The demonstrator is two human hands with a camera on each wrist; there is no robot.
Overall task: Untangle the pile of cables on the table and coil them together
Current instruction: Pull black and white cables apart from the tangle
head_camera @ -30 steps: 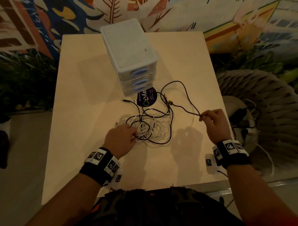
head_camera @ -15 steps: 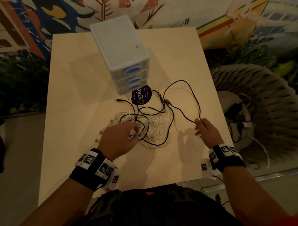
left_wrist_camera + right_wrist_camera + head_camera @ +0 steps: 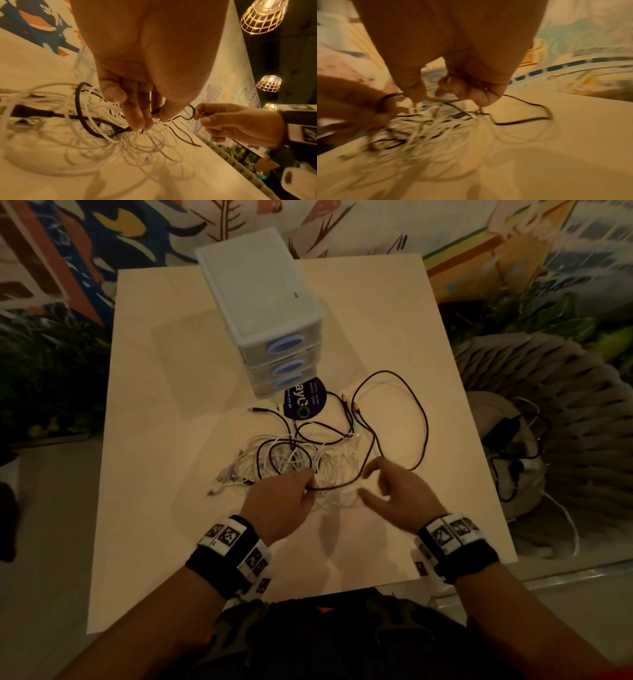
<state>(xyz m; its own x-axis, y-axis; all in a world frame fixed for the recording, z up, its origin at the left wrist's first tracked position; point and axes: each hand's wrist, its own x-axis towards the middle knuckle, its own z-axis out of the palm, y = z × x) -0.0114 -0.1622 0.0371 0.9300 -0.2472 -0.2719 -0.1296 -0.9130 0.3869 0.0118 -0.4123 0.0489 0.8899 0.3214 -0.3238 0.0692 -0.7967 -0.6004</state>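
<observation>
A tangle of white cables [image 3: 337, 470] and black cables [image 3: 424, 426] lies on the pale table [image 3: 171, 371], in front of the drawer unit. My left hand [image 3: 303, 482] rests on the near edge of the pile. In the left wrist view, the left hand [image 3: 150, 119] pinches a thin black cable [image 3: 181, 136] between thumb and fingers, with white strands against the fingertips. My right hand [image 3: 368, 482] is close beside it on the right, blurred. Its index and thumb [image 3: 199, 115] close on a small loop of the same black cable. The right wrist view is blurred.
A white three-drawer unit [image 3: 267, 302] stands at the back middle, with a dark round sticker [image 3: 305, 402] in front of it. Loose plugs [image 3: 226, 477] stick out left of the pile. A woven chair [image 3: 565, 392] holding a black adapter [image 3: 503, 429] stands right of the table.
My right hand has moved left along the black cable, from the table's right side to just beside the left hand. The black loop now lies slack on the table. The left hand stays at the pile.
</observation>
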